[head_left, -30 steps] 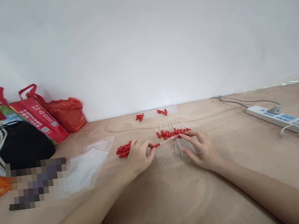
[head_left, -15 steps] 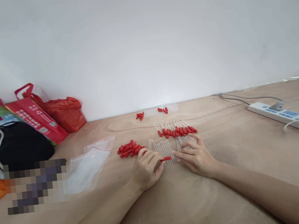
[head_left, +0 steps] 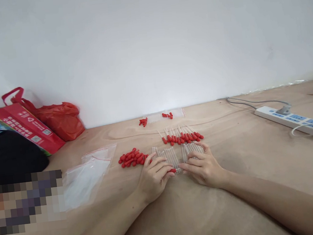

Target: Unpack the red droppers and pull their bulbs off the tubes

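Pinched in the fingers of my left hand is a red rubber dropper bulb. My right hand is closed on a thin glass tube that lines up with the bulb's end; the fingers hide most of it. Beneath and behind the hands lie loose glass tubes in two groups, the right one partly under my right fingers. A pile of red bulbs sits just left of my left hand. Farther back, a row of glass droppers with red bulbs lies with the bulbs toward me.
Clear zip bags lie at the left, near a black drawstring bag and red bags. By the wall are a flat clear bag and small red pieces. A power strip with cables stands at the right.
The hands have come closer together, and less of the bulb and the glass tube shows between them. The whole view has shifted slightly, so things sit farther left.
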The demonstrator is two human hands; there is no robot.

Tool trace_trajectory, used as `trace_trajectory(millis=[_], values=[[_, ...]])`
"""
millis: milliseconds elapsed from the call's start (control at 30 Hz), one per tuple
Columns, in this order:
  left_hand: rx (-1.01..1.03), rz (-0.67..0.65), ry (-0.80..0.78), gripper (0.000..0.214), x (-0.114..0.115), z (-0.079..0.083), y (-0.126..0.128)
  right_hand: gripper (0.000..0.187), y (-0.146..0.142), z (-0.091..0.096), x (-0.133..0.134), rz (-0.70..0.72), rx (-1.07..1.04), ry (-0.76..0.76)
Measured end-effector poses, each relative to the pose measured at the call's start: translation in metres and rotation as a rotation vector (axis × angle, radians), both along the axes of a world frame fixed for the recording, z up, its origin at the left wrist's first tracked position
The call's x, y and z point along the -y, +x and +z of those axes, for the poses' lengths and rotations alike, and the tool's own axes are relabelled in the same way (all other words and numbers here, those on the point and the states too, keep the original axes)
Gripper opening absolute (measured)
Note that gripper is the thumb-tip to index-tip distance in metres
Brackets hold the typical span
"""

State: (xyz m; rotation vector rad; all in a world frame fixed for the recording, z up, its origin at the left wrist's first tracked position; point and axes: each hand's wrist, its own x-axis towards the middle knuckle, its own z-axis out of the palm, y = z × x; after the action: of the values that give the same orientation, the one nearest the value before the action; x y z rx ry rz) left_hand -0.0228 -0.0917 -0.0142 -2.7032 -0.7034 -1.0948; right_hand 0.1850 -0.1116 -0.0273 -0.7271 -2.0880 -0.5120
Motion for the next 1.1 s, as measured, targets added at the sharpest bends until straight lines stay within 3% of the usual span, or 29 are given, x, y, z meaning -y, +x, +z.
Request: trace_trajectory(millis=[400, 900, 1100], values=[[-0.046, 0.028, -0.006, 0.025, 0.002, 0.001, -0.002, 0.009, 0.002, 0.001, 0.002, -0.023, -0.026, 0.063], [-0.074, 0.03, -0.046, 0.025, 0.006, 0.003, -0.002, 0.011, 0.005, 0.0, 0.006, -0.021, -0.01, -0.007], [-0.042, 0.05, -0.054, 0.023, 0.004, 0.006, -0.01, 0.014, 0.021, 0.002, 0.006, -0.063, -0.044, -0.06]])
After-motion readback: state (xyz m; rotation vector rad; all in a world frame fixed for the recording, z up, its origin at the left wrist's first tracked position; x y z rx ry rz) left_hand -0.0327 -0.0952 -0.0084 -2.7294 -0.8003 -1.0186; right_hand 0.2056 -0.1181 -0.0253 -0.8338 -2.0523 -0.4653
